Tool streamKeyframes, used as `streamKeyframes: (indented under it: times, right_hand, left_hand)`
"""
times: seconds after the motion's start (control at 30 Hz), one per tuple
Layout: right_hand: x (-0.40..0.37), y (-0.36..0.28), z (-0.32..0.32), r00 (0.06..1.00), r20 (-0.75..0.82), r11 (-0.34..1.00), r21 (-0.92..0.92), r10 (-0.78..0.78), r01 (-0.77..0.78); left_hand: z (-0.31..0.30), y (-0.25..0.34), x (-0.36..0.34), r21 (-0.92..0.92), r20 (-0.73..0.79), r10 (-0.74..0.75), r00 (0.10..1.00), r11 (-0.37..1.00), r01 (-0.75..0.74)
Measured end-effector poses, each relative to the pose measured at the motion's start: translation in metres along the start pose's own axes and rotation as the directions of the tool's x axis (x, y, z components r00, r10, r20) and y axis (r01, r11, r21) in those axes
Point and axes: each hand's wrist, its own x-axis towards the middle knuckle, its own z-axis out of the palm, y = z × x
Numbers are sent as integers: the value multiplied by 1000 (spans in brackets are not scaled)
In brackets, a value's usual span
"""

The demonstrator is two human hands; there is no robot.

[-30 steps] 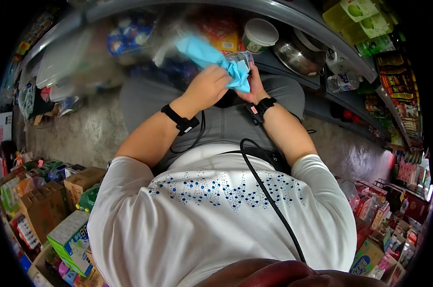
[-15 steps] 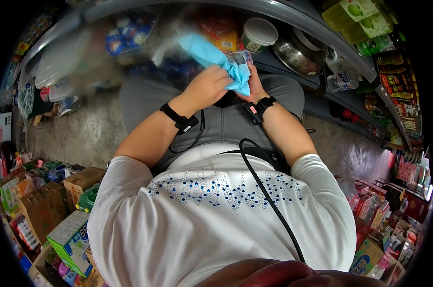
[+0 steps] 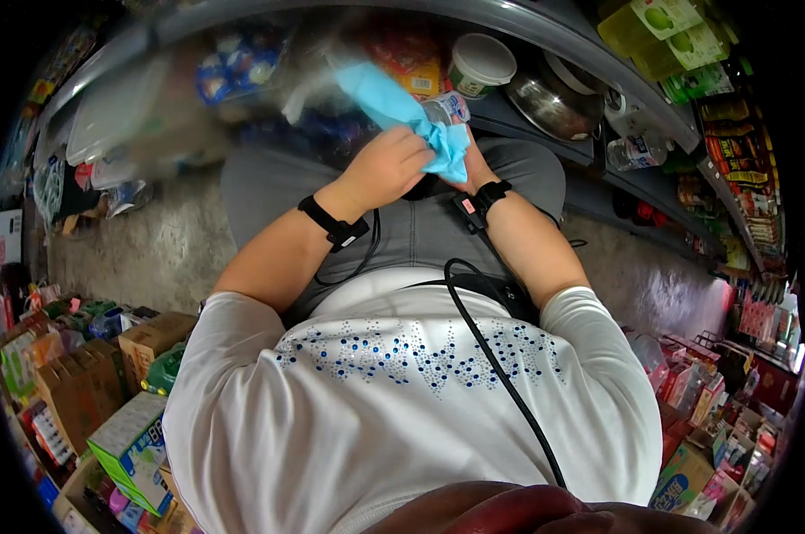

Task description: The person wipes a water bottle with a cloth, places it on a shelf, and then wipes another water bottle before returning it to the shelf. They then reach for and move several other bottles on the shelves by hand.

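Pinching a creased, light-blue cloth (image 3: 383,93) in bunched fingers, the person's left hand (image 3: 386,166) sits close beside the right hand (image 3: 476,169). The right hand is closed on a clear plastic bottle with a blue, red and white label (image 3: 450,109), its fingertips mostly hidden by cloth and bottle. The bottle tilts above the lap, its labelled end out of the cloth, which covers its lower part. The cloth's far end stretches up and leftward. 2 black wrist straps (image 3: 333,222) cross the forearms, over grey trousers (image 3: 411,240). Beyond the bottle, on a dark grey metal shelf (image 3: 529,135), stand a white lidded plastic tub (image 3: 482,64) and a shiny steel bowl (image 3: 554,109). Just left of the tub lies a yellow packet (image 3: 424,82).
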Motion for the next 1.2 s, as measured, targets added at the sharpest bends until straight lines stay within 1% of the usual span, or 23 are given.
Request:
streamKeyframes:
  times: [0.03,0.07,0.1,0.13,0.2,0.23,0.3,0.37,0.43,0.5,0.53,0.6,0.63,0.7,0.73,0.77,0.83,0.9,0.97,1.03,1.1,1.17,1.2]
  right_hand:
    - [-1,0,2,1000,-17,999,-46,13,-13]
    - [-2,2,4,999,-18,997,-73,-39,38]
    - [-3,2,3,999,-18,997,-73,-41,40]
    - [-4,2,1,997,-72,994,-108,-41,33]
    - [-10,3,8,979,-189,990,-130,-72,48]
    - [-8,4,8,979,-190,990,-129,-73,49]
    - [-3,7,1,946,-155,908,-361,-284,214]
    - [3,10,-8,953,-143,905,-377,-266,196]
    - [4,13,-3,949,-83,857,-460,-304,235]
    - [3,13,-4,957,-62,852,-475,-284,222]
    - [5,15,-6,965,-76,854,-486,-253,185]
    - [2,14,-3,978,-73,839,-528,-197,130]
    - [-2,13,1,978,-73,839,-528,-198,130]
    - [-7,10,5,998,-36,935,-352,-53,37]
    - [-8,9,4,1000,17,946,-325,11,-5]
    - [-9,8,5,1000,19,945,-327,12,-5]
    - [-14,5,13,996,-8,973,-216,85,-84]
    - [-13,3,14,996,0,967,-236,94,-91]
    - [-13,-1,17,986,44,982,-110,160,-154]
    - [-11,-3,8,986,9,983,-82,165,-163]
    - [-10,-5,1,994,11,988,-114,105,-103]
    - [-2,-3,-17,993,41,991,-82,112,-109]
    - [2,-2,-21,979,144,986,61,142,-152]
  left_hand:
    - [-1,1,0,0,0,0,1000,1000,0]
    - [-2,2,1,16,1,-40,999,999,40]
    - [-3,3,2,31,3,-80,997,996,79]
    - [-2,2,3,30,3,-76,997,997,76]
    - [-1,0,1,121,21,-205,979,972,201]
    - [1,-3,-1,120,22,-204,979,972,200]
    - [6,-9,-4,148,54,-264,963,956,254]
    - [8,-12,-6,132,53,-278,959,954,269]
    - [9,-16,-7,117,51,-292,955,951,285]
    - [10,-21,-8,77,-13,-323,946,943,323]
    - [10,-25,-9,78,-13,-323,946,943,323]
    - [12,-35,-13,25,-175,-368,913,926,377]
    - [14,-39,-15,25,-174,-367,914,926,377]
    - [18,-43,-17,-227,-241,-591,770,806,547]
    - [17,-42,-17,-286,-195,-661,724,745,603]
    - [19,-43,-17,-286,-198,-661,724,745,602]
    - [24,-43,-19,-354,-210,-672,710,730,585]
    - [26,-39,-19,-347,-228,-655,721,746,568]
    - [26,-36,-17,-363,-244,-639,730,758,542]
    - [28,-41,-19,-363,-268,-637,723,762,537]
    - [29,-46,-22,-362,-293,-635,715,765,532]
    - [30,-51,-25,-398,-272,-693,668,713,577]
    - [25,-49,-22,-430,-257,-681,686,716,550]
